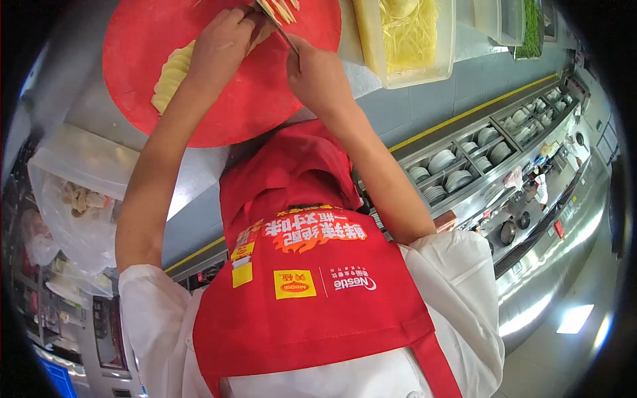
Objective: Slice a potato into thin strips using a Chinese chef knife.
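Observation:
On the round red cutting board, my right hand is closed around a kitchen knife, its narrow blade seen nearly edge-on. My left hand has its fingers bent over pale slices beside the blade, holding them against the board. A fanned row of potato slices extends from under my left hand and wrist. Beyond the knife lie cut pale strips, partly outside the top of the view.
Right of the board stands a plastic tub holding potato shreds in liquid. Farther right are green stalks. A clear bag-lined bin is at left. Stacked dishes fill divided metal racks; a person stands by distant cookers.

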{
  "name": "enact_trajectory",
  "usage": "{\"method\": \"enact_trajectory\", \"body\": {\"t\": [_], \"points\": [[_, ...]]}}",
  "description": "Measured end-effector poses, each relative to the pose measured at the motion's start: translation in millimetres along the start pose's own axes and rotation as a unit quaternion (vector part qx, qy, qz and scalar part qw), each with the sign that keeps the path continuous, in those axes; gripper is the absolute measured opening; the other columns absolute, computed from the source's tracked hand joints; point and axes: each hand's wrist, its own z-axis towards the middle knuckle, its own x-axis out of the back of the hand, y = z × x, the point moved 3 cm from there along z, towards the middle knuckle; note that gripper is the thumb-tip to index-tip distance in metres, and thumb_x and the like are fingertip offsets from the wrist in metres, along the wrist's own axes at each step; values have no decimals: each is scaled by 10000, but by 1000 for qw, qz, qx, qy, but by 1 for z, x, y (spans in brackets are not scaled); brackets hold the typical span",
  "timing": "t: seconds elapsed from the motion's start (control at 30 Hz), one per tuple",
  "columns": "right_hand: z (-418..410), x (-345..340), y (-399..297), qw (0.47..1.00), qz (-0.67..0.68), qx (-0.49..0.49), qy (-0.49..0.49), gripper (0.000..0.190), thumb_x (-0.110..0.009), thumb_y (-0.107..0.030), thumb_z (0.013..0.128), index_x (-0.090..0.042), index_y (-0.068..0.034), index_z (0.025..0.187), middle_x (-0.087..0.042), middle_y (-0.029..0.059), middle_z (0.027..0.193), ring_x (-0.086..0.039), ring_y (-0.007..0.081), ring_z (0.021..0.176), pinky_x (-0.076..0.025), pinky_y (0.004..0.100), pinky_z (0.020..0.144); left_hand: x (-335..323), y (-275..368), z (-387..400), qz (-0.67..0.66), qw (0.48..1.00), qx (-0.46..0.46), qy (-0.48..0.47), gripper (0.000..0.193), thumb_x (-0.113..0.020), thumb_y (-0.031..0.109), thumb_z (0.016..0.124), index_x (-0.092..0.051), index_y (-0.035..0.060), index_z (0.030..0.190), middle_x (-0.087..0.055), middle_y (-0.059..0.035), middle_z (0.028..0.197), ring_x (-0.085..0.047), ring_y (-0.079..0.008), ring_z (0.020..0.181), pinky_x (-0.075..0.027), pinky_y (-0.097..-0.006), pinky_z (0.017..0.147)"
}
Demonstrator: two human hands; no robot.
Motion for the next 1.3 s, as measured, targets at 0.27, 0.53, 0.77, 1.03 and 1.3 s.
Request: {"method": "enact_trajectory", "body": {"t": [0.27,0.53,0.77,1.03,1.3], "points": [[2,-3,-1,1000,6,-6,2,383,-599,-127,926,-656,-20,1290,-708,282,836,-706,459,788,-565,577,758,-2,4,2,15,1000,3,20,182,-684,151,880,-648,-13,810,-642,-172,908,-624,-353,909,-524,-448,820],[0,-4,-1,1000,17,-17,9,324,-597,-125,930,-677,-5,1220,-703,285,820,-703,467,768,-566,582,739,-8,-4,3,-14,997,-13,73,216,-720,178,917,-724,35,1078,-711,-114,1065,-680,-302,1000,-575,-418,891],[-8,-10,6,1000,1,-18,13,303,-603,-125,916,-686,-20,1188,-699,277,792,-694,477,740,-566,588,726,-5,-3,3,-18,996,-20,87,170,-712,163,919,-730,29,1022,-704,-114,1035,-681,-303,985,-574,-418,898],[-4,4,-8,1000,-7,-26,-1,302,-597,-120,918,-665,-34,1200,-704,270,794,-699,471,756,-565,587,718,15,2,-6,-14,999,-40,-5,198,-688,96,891,-686,21,1074,-658,-131,1101,-652,-335,1052,-568,-431,922],[-29,10,-16,999,-29,-31,1,316,-605,-124,925,-661,-25,1221,-714,254,806,-709,440,739,-573,555,687,16,10,13,43,995,-64,-65,245,-664,243,954,-703,3,983,-687,-179,985,-660,-338,938,-549,-452,846]]}}
